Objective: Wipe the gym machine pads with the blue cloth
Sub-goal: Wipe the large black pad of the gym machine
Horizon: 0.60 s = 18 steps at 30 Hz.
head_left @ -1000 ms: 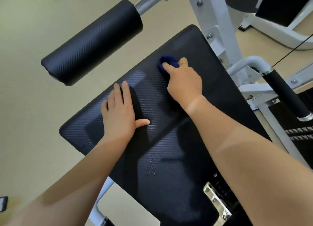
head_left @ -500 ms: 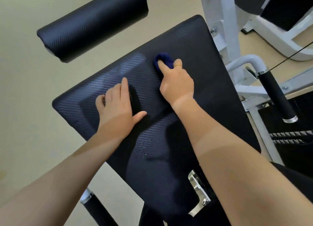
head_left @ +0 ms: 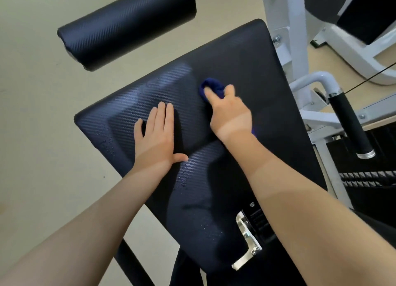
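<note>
1. The broad, flat black seat pad with a woven carbon-look vinyl skin (head_left: 214, 157) lay under both hands, and the step in hand looked to be wiping its upper half.
2. Beyond the left hand's fingertips, well apart, hung the black cylindrical roller pad of the same vinyl (head_left: 128, 26); it appeared not yet wiped.
3. The left hand (head_left: 156, 140) was pressed flat on the seat pad, fingers close together and thumb splayed out, seemingly as a brace.
4. The right hand (head_left: 229, 114) was curled over the small bunched dark-blue cloth (head_left: 214, 86), pinning it to the pad under its fingertips; the motion blur suggested a stroke under way.
5. Fine water droplets (head_left: 182, 181) beaded just below the left thumb and beside its little finger.
6. The next move probably called for dragging the cloth toward the left hand, across those droplets.
</note>
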Each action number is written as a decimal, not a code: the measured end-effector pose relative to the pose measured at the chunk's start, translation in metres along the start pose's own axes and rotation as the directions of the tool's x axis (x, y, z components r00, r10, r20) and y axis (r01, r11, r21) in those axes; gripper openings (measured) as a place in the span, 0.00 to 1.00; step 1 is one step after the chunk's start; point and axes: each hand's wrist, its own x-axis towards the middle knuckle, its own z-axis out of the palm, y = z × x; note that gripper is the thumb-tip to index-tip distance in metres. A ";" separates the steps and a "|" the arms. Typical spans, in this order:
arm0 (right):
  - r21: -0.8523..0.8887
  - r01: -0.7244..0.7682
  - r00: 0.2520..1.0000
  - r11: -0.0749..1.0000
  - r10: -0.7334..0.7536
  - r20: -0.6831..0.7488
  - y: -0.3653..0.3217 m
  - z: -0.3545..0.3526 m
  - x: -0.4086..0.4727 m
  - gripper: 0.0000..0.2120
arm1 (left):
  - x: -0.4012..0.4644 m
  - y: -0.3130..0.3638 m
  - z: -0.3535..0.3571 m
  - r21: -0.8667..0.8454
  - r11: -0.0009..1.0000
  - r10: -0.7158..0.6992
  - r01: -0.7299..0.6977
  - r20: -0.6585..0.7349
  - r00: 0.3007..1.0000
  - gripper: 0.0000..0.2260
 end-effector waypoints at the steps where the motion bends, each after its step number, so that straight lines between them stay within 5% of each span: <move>1: 0.025 0.065 0.997 0.998 -0.066 0.040 -0.009 0.004 -0.009 0.31 | 0.000 0.000 0.000 -0.003 1.000 -0.004 0.004 0.006 1.000 0.56; 6: -0.073 0.353 0.928 0.933 -0.338 0.157 -0.016 0.014 -0.038 0.28 | 0.000 0.002 -0.001 0.001 1.000 -0.018 0.018 0.048 0.999 0.54; 13: -0.004 -0.079 0.993 0.997 0.079 0.091 0.009 0.002 -0.015 0.30 | 0.000 0.004 0.001 0.056 0.998 0.002 -0.004 0.044 0.999 0.52; 18: -0.149 0.288 0.957 0.946 -0.286 0.036 -0.006 0.025 -0.052 0.26 | 0.000 0.004 -0.001 0.047 0.999 -0.006 0.003 0.057 0.998 0.52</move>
